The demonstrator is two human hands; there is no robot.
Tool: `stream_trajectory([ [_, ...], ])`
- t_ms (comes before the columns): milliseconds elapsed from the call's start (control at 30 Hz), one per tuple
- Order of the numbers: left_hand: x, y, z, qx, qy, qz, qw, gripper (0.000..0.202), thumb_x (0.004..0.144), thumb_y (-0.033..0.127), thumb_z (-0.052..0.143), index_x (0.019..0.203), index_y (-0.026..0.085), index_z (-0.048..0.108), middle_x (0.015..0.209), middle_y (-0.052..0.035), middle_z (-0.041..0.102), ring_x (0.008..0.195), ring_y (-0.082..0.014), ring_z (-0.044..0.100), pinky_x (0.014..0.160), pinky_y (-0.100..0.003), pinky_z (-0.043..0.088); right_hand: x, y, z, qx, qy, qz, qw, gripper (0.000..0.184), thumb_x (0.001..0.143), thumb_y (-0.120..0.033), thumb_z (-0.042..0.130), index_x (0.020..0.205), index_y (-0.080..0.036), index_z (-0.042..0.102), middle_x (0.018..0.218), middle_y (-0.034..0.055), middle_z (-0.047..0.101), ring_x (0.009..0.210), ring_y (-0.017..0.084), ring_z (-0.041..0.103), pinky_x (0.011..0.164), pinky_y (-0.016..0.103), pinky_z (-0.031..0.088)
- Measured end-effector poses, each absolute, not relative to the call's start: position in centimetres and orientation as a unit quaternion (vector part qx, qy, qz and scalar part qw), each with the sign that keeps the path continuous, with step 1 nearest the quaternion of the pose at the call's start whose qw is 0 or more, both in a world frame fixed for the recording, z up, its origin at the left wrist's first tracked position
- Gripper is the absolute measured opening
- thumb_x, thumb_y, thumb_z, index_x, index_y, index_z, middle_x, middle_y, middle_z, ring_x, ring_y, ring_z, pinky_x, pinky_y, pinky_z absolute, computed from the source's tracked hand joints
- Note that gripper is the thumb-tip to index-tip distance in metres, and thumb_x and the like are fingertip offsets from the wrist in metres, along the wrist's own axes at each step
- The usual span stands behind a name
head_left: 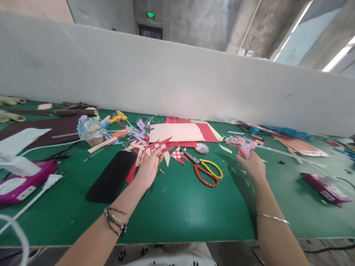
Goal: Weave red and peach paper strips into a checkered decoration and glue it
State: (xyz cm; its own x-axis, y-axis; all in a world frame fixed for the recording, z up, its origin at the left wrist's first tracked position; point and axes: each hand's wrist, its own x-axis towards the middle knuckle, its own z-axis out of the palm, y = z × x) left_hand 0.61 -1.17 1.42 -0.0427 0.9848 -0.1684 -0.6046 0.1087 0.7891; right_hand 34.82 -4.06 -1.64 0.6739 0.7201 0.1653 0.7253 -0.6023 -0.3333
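Observation:
My left hand (149,166) is closed on a red and cream woven paper piece (155,146) with pointed ends, above the paper scraps. My right hand (253,165) is wrapped round a pink glue gun (246,148) whose nozzle points left. A second red and white checkered paper piece (177,154) lies on the green table between the hands. Beside it rest scissors (206,170) with one yellow and one red handle, and a small round dish (202,148) of tiny pieces. A black phone (112,177) lies just left of my left hand.
Cream paper (177,132) and red sheets (210,133) lie at the back. Paper strips (138,135), a yellow glue gun (118,117) and a cup of crumpled material (94,133) are to the left. Purple power strips stand on the left (30,183) and right (325,188).

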Motion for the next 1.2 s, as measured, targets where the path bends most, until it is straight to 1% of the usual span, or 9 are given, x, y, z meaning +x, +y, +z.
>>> stream_trajectory([
  [167,0.2,-0.5,0.7,0.320,0.384,0.619,0.605,0.021,0.060,0.018,0.068,0.051,0.017,0.049,0.048,0.0066,0.045,0.047,-0.0054,0.039,0.049,-0.019,0.034,36.8,-4.7,-2.6,-0.907,-0.395,0.067,0.127,0.043,0.069,-0.053,0.054,0.087,-0.015,0.060,0.070,0.0103,0.062,0.065,0.025,0.060,0.056,0.033,0.043],
  [300,-0.3,-0.1,0.1,0.344,0.387,0.626,0.583,0.023,0.061,0.021,0.068,0.051,0.018,0.048,0.045,0.0063,0.045,0.046,-0.0067,0.040,0.050,-0.021,0.035,34.1,-4.6,-1.0,-0.909,-0.388,-0.064,0.137,0.056,0.072,-0.061,0.046,0.091,-0.011,0.062,0.096,0.0218,0.061,0.089,0.035,0.058,0.063,0.040,0.044],
  [400,-0.6,0.1,0.0,0.336,0.393,0.643,0.565,0.023,0.060,0.024,0.069,0.054,0.019,0.048,0.046,0.0065,0.046,0.047,-0.0073,0.043,0.053,-0.020,0.037,29.6,-4.0,0.9,-0.837,-0.489,-0.158,0.188,0.038,0.083,-0.043,0.042,0.100,-0.014,0.059,0.102,0.0155,0.061,0.094,0.028,0.057,0.069,0.035,0.043],
  [500,-0.9,0.3,0.0,0.340,0.397,0.650,0.551,0.022,0.059,0.027,0.069,0.057,0.018,0.049,0.048,0.0065,0.048,0.050,-0.0076,0.046,0.055,-0.020,0.039,23.7,-3.2,1.6,-0.724,-0.670,-0.014,0.162,0.027,0.088,-0.033,0.037,0.094,-0.020,0.060,0.085,0.0042,0.066,0.074,0.015,0.061,0.064,0.025,0.042],
  [567,-0.9,0.4,0.1,0.343,0.412,0.654,0.534,0.021,0.058,0.029,0.068,0.059,0.018,0.050,0.050,0.0058,0.050,0.051,-0.0082,0.047,0.055,-0.021,0.039,19.8,-2.7,1.1,-0.698,-0.706,0.024,0.119,0.026,0.087,-0.034,0.039,0.092,-0.022,0.062,0.081,0.0027,0.067,0.072,0.015,0.061,0.060,0.023,0.041],
  [733,-1.0,0.6,0.1,0.351,0.435,0.655,0.509,0.022,0.056,0.033,0.067,0.062,0.018,0.052,0.053,0.0045,0.051,0.053,-0.0101,0.050,0.055,-0.023,0.040,13.6,-0.6,-0.8,-0.717,-0.690,0.005,0.097,0.039,0.085,-0.041,0.046,0.103,-0.010,0.061,0.099,0.0161,0.063,0.096,0.025,0.057,0.068,0.029,0.044],
  [867,-1.1,0.6,0.1,0.358,0.442,0.651,0.503,0.023,0.055,0.034,0.067,0.059,0.017,0.051,0.050,0.0039,0.050,0.052,-0.0106,0.050,0.053,-0.023,0.041,12.0,1.0,-1.5,-0.749,-0.658,-0.008,0.076,0.051,0.084,-0.046,0.046,0.103,-0.001,0.060,0.101,0.0235,0.059,0.092,0.029,0.057,0.069,0.034,0.047],
  [1000,-1.1,0.6,0.1,0.360,0.443,0.650,0.502,0.023,0.055,0.034,0.067,0.057,0.017,0.052,0.050,0.0030,0.052,0.052,-0.0112,0.052,0.053,-0.023,0.042,11.7,0.9,-2.1,-0.741,-0.668,-0.026,0.068,0.042,0.086,-0.036,0.047,0.108,-0.002,0.058,0.108,0.0227,0.055,0.097,0.028,0.054,0.069,0.033,0.047],
  [1200,-1.0,0.5,0.1,0.357,0.446,0.651,0.500,0.022,0.055,0.034,0.068,0.058,0.017,0.053,0.053,0.0020,0.054,0.057,-0.0126,0.055,0.058,-0.025,0.043,12.6,-1.1,-2.7,-0.663,-0.745,-0.038,0.067,0.033,0.088,-0.029,0.041,0.113,-0.012,0.055,0.118,0.0157,0.053,0.105,0.026,0.048,0.081,0.037,0.044],
])
